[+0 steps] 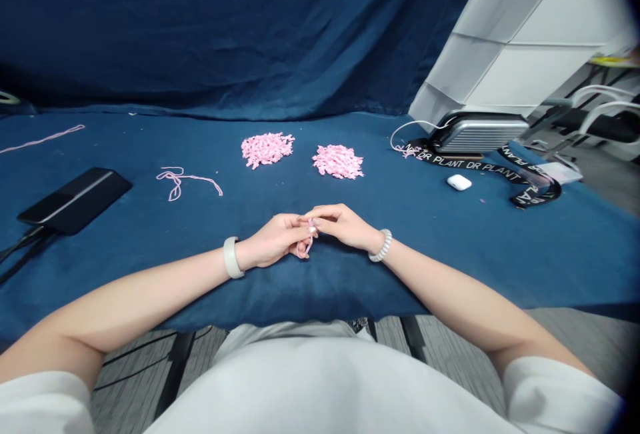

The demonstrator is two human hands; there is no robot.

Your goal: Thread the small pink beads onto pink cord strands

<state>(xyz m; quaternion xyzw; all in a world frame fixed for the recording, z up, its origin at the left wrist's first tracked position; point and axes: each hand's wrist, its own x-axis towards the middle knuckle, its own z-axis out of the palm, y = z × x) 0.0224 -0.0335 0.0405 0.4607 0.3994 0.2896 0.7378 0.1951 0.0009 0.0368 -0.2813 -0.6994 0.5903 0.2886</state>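
My left hand (273,241) and my right hand (340,224) meet at the middle of the blue-covered table (150,241), fingertips pinched together on a short piece of pink string (307,242) that loops down between them. Both hands rest near the table's front edge. Farther back lie two heaps of small pink knotted pieces, one on the left (267,149) and one on the right (338,161). A loose length of pink string (183,179) lies to the left of the heaps.
A black phone (75,199) with a cable lies at the left. A white earbud case (459,183), a black printed lanyard (520,177) and a silver case (477,133) sit at the right. Another pink strand (43,139) lies far left.
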